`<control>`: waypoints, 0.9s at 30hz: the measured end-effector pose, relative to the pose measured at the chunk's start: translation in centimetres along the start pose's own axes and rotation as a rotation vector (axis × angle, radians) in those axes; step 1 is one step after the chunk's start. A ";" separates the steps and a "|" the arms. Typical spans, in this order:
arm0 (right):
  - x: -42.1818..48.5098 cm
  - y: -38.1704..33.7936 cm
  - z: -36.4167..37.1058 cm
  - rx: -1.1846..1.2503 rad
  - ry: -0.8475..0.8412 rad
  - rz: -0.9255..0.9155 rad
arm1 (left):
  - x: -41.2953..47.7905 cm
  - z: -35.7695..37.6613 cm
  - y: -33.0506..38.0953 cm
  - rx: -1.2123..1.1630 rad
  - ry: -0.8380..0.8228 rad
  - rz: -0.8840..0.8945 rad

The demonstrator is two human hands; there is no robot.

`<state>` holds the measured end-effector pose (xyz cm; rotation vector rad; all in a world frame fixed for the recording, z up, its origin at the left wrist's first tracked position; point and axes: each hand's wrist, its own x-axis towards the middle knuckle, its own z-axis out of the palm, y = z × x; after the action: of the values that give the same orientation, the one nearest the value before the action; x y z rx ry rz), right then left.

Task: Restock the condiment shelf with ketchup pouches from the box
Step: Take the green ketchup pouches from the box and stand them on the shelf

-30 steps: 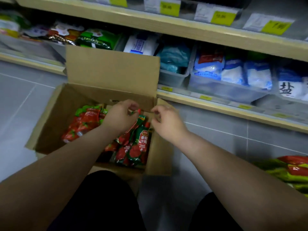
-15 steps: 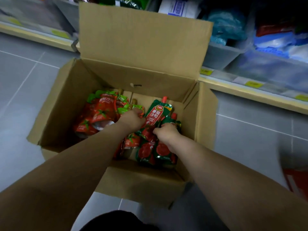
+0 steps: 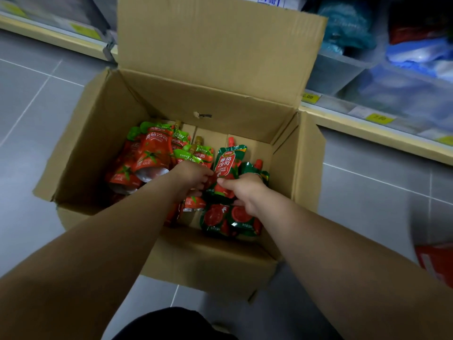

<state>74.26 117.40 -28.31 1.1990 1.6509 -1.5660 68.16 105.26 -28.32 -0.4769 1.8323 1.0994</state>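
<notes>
Black matte fabric (image 3: 171,325) sits at the very bottom centre, part of the person's clothing. Two bare forearms run up from there into a plain brown corrugated cardboard box (image 3: 208,263) in the middle of the frame, standing on smooth grey floor tiles (image 3: 31,106) with thin pale grout lines.

The ketchup is all down in the box. The right hand (image 3: 245,192) has its thumb and curled fingers pinched on the middle of a glossy dark green pouch (image 3: 229,163) that's flat, crinkly at the edges, and has a small red screw spout on top. More green ones (image 3: 217,220) with round tomato prints lie just below that hand, against the near wall.

The left hand (image 3: 193,176) is right beside it, fingers curled down among the packs and touching the green pouch's left edge — can't tell if it's actually gripping anything.

Left of centre there's a loose heap of shiny red pouches (image 3: 153,152) with lighter green tops and gold-ish caps, some showing silvery bottoms.

The far flap (image 3: 215,45) stands upright, with ribbed texture visible and a small torn hole in the wall under it.

Behind it, along the upper right, runs the cream edge of the shelf (image 3: 367,125) with yellow price tags (image 3: 310,96), and clear plastic bins (image 3: 343,72) holding blurry blue and white bags. There's also something red and blurred (image 3: 436,261) at the right edge.
</notes>
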 end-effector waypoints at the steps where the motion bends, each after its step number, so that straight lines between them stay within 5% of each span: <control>1: -0.1 -0.1 0.0 -0.014 0.011 -0.011 | -0.3 -0.2 0.0 -0.013 -0.026 0.005; 10: -5.1 -2.8 -4.1 0.043 -0.080 -0.048 | -5.6 -0.4 1.3 -0.144 0.015 0.076; 17: -11.0 -5.2 -10.2 0.085 -0.172 -0.215 | -11.7 1.5 6.2 -0.212 -0.126 0.190; 27: -17.4 -7.5 -20.7 0.274 0.098 -0.637 | -18.6 9.5 15.8 -0.149 -0.015 0.660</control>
<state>79.05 134.23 -6.40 0.9270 2.0628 -2.2037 71.41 119.32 -6.51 0.0750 1.9542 1.6766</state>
